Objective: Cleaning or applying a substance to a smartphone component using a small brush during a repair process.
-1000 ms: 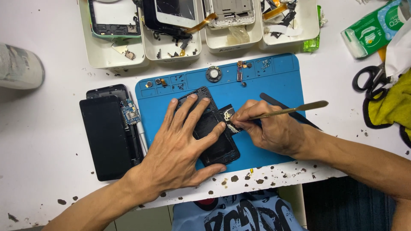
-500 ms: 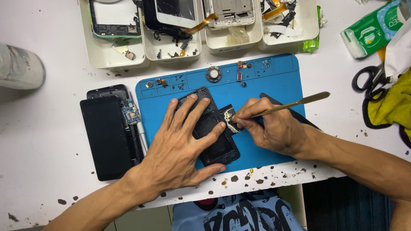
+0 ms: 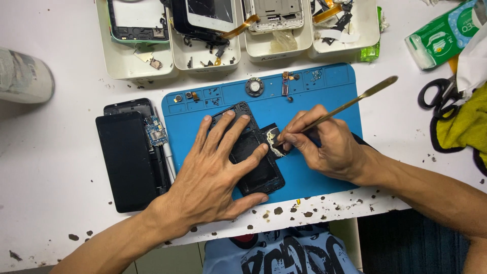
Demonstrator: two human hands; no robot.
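On the blue mat (image 3: 324, 167) at mid-counter lies a dark phone frame (image 3: 253, 167), tilted, its top end toward the far left. Left hand (image 3: 215, 175) lies flat over it, fingers spread and straight, gripping nothing, pressing the frame down; fingertips reach the frame's upper end. Right hand (image 3: 324, 144) sits just right of the frame, fingers pinched shut round a thin metal pry tool (image 3: 350, 104). Tool tip meets a small black piece with pale residue (image 3: 274, 139) at the frame's right edge, just beyond the left index finger. Tool handle slants up and to the right, past the mat's edge.

Against the earlier frames: handle end of the tool stands higher and steeper; right hand has turned a little at the wrist. Left hand and frame unchanged in place.

Four white trays (image 3: 127, 63) line the far edge of the counter. Leftmost holds a phone back shell with green rim; second a phone with cracked screen plus small loose parts; third a bare metal frame; fourth ribbon cables and scraps. Left of the mat, a black phone screen (image 3: 124, 162) lies on the counter (image 3: 50, 152), a small blue circuit board (image 3: 155, 131) touching its right edge. Scissors (image 3: 436, 96) and a yellow cloth (image 3: 464, 124) lie at far right.
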